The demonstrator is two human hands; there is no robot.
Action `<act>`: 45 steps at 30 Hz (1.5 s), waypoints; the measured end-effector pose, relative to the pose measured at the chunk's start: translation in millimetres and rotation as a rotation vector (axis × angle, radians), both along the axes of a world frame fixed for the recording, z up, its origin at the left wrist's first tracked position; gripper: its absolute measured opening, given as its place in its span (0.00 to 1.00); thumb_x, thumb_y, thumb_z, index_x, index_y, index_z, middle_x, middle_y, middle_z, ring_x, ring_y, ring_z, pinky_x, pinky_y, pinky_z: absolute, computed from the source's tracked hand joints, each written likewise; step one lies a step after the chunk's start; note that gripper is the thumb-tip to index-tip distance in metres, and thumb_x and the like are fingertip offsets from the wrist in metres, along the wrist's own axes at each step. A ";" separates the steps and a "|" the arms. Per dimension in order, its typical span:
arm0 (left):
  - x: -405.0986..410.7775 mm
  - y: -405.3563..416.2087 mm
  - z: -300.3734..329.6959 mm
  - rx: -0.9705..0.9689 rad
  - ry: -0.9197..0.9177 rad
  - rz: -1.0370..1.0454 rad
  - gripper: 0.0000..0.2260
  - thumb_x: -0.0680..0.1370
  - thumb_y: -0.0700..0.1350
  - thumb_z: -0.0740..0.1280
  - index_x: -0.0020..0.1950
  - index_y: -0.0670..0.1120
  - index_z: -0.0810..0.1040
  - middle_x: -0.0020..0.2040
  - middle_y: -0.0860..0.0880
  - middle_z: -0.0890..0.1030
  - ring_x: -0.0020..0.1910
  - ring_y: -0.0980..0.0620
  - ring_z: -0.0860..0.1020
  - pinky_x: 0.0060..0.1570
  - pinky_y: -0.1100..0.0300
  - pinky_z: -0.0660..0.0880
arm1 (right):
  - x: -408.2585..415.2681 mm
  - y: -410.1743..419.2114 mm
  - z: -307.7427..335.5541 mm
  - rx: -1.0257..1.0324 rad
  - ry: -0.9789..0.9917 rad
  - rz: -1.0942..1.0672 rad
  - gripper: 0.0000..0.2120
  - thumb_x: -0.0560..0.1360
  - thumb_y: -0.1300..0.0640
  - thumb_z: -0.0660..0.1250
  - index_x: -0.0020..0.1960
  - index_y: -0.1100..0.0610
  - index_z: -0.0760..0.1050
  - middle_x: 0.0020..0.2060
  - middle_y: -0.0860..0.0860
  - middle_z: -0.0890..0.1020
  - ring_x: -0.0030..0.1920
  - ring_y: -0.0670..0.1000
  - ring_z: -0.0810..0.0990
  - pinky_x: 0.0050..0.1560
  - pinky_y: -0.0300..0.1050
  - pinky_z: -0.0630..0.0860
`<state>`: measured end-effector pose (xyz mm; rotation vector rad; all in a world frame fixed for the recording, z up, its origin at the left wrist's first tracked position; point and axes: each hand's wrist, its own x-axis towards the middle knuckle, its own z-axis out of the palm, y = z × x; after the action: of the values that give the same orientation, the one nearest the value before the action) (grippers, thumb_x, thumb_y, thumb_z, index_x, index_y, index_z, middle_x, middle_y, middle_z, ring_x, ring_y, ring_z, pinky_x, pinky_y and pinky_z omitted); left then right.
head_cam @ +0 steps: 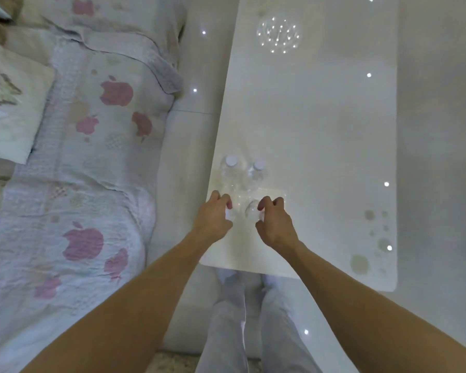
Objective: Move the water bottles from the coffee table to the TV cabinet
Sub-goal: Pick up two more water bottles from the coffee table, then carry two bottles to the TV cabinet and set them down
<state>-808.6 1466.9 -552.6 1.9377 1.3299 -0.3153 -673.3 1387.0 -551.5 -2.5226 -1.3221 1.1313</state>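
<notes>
Several clear water bottles with white caps stand near the left front corner of the glossy white coffee table [320, 125]. The two far bottles, one on the left [231, 161] and one on the right [258, 166], stand upright and untouched. My left hand [215, 218] curls around the top of the near left bottle [230, 214], fingers and thumb on either side of its cap. My right hand [276, 223] closes around the near right bottle [251, 210] in the same way. Both near bottles still rest on the table. The TV cabinet is out of view.
A sofa with a white quilt printed with pink apples [92, 157] runs along the left, and a narrow strip of floor separates it from the table. My legs in light trousers [242, 324] stand at the table's near end. Pale round marks [371, 238] sit at the right front corner.
</notes>
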 end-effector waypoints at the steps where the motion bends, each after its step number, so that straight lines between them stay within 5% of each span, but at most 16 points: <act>1: 0.7 -2.3 8.3 -0.008 -0.008 -0.020 0.18 0.70 0.40 0.73 0.58 0.46 0.74 0.57 0.45 0.72 0.49 0.43 0.78 0.52 0.54 0.76 | 1.3 -5.7 7.4 0.008 0.008 -0.014 0.16 0.75 0.61 0.64 0.62 0.59 0.69 0.59 0.59 0.69 0.39 0.57 0.73 0.43 0.44 0.73; 6: 20.1 -23.6 58.8 -0.050 0.033 -0.127 0.14 0.69 0.46 0.75 0.53 0.44 0.80 0.53 0.45 0.73 0.51 0.44 0.77 0.52 0.57 0.75 | 14.7 -37.4 56.4 -0.056 0.018 -0.145 0.18 0.74 0.54 0.66 0.62 0.59 0.71 0.60 0.59 0.70 0.51 0.62 0.79 0.52 0.50 0.77; 19: 153.0 -158.3 191.9 0.166 -0.084 -0.510 0.12 0.70 0.37 0.70 0.52 0.41 0.77 0.54 0.43 0.72 0.48 0.40 0.79 0.47 0.55 0.73 | 102.6 -214.4 177.8 0.110 -0.046 -0.450 0.13 0.75 0.60 0.64 0.59 0.60 0.70 0.59 0.59 0.68 0.40 0.57 0.74 0.48 0.50 0.76; 30: 277.2 -341.9 260.4 0.219 -0.254 -0.580 0.13 0.68 0.44 0.74 0.50 0.43 0.80 0.46 0.44 0.77 0.52 0.44 0.76 0.42 0.59 0.67 | 194.5 -422.9 248.8 0.298 -0.195 -0.736 0.14 0.74 0.59 0.67 0.59 0.58 0.72 0.60 0.57 0.71 0.51 0.59 0.81 0.54 0.46 0.76; 35: 343.3 -411.1 286.3 0.194 -0.255 -0.685 0.15 0.68 0.44 0.75 0.52 0.40 0.82 0.55 0.44 0.83 0.55 0.45 0.78 0.49 0.58 0.74 | 236.8 -507.7 270.2 0.268 -0.232 -0.840 0.15 0.74 0.59 0.66 0.60 0.59 0.72 0.60 0.57 0.69 0.52 0.62 0.80 0.53 0.48 0.75; 45: 494.9 -473.8 304.8 0.248 -0.274 -0.930 0.15 0.68 0.41 0.75 0.53 0.43 0.82 0.56 0.43 0.82 0.60 0.45 0.75 0.55 0.56 0.73 | 361.9 -596.1 282.1 0.268 -0.264 -1.064 0.15 0.73 0.60 0.66 0.60 0.59 0.73 0.60 0.57 0.69 0.52 0.61 0.80 0.49 0.44 0.71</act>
<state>-313.6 993.1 -247.8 2.6020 0.2277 -0.3109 -311.4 791.0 -269.4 -2.5715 -0.0036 0.3636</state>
